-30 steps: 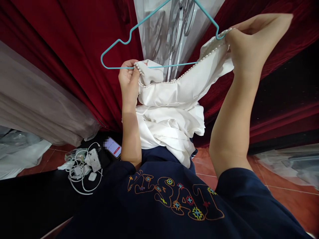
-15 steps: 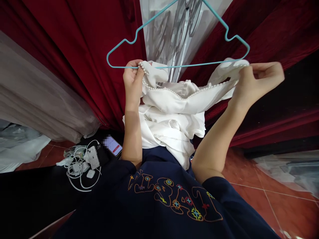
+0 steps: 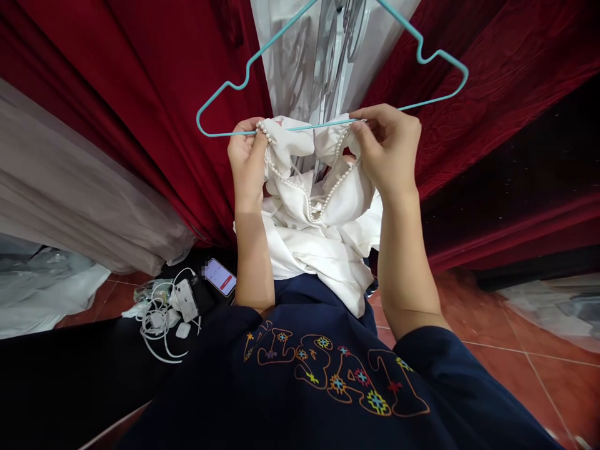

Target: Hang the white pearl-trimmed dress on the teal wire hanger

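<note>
A white dress (image 3: 323,253) with a pearl-beaded neckline hangs bunched in front of me, its lower part resting on my lap. My left hand (image 3: 247,150) pinches one beaded shoulder strap against the bottom bar of a light blue hanger (image 3: 218,134). The other strap is pinched in my right hand (image 3: 389,140), at the same bar right of centre. Between the hands the neckline sags into a V. Whether the right fingers also grip the bar is hard to tell. The hanger's hook lies above the picture.
Dark red curtains (image 3: 178,94) fall on both sides, with pale tulle (image 3: 94,169) at the left. On a black surface at lower left lie a lit phone (image 3: 221,277), a white phone (image 3: 186,301) and tangled white cables (image 3: 157,325). Red floor tiles (image 3: 497,337) show at right.
My right hand has moved left and inward with its strap, up to the hanger's bar. The neckline has gone from stretched wide to slack. The hanger has tilted slightly; my left hand keeps its hold.
</note>
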A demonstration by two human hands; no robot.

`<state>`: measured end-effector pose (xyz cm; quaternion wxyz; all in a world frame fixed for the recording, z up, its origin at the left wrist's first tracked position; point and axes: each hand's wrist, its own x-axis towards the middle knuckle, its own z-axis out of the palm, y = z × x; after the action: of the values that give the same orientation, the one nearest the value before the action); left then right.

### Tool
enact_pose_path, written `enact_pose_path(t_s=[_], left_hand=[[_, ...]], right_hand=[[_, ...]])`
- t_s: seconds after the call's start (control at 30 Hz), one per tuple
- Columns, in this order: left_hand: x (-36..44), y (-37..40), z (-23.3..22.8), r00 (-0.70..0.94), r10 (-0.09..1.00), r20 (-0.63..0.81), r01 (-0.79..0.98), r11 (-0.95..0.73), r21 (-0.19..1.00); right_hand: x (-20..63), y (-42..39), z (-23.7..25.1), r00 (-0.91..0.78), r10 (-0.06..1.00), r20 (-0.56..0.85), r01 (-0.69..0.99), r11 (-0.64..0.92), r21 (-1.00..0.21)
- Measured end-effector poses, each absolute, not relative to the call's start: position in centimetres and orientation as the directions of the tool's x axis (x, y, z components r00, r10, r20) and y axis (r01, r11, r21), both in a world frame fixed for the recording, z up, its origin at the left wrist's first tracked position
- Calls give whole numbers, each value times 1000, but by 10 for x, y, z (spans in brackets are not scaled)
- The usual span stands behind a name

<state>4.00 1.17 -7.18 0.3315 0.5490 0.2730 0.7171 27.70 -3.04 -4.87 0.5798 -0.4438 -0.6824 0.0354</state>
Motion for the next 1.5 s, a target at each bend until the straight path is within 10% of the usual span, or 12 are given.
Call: enact_pose_path(t_s=[0.37, 0.63, 0.87, 1.5], left_hand=[[-17, -4, -94, -298, 871, 391, 81, -385, 919], [-51, 2, -29, -499, 580, 644, 262, -607, 750], [-28, 2, 27, -364, 465, 807, 403, -703, 587], [3, 30, 20, 143, 671, 728, 399, -712, 578]], right_hand=[[295, -53, -23, 100, 642, 760, 673, 519, -527], [293, -49, -26, 113, 665, 738, 697, 476, -537], [289, -51, -28, 109, 644, 757, 668, 517, -535], [287, -39, -37, 105, 634, 767, 669, 525, -526]])
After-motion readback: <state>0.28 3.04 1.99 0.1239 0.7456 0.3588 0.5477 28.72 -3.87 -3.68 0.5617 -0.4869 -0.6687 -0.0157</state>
